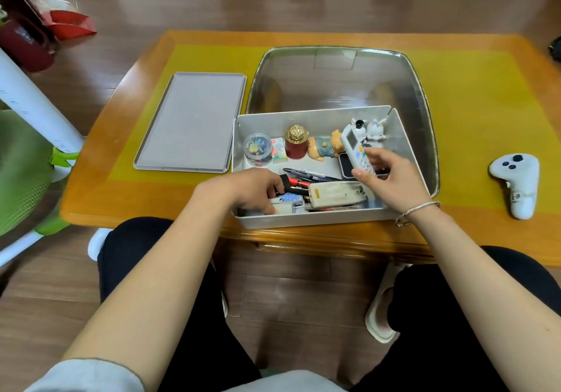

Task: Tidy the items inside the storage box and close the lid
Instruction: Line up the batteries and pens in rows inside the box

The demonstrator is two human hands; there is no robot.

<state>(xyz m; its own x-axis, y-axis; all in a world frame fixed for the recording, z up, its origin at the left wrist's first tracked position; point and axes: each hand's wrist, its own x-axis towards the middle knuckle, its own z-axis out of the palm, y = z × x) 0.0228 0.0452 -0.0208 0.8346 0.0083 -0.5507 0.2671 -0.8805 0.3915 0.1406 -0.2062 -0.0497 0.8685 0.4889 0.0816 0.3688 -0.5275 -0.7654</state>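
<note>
Storage box (312, 220) holds clutter; right fingers (365, 177) grip remote (355, 152), left fingers (273, 191) apparently pinch pen (296, 182).

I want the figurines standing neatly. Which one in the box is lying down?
The bear figurine in the blue top lies on its side beside the red jar; the two white bunny figurines stand upright.
</note>
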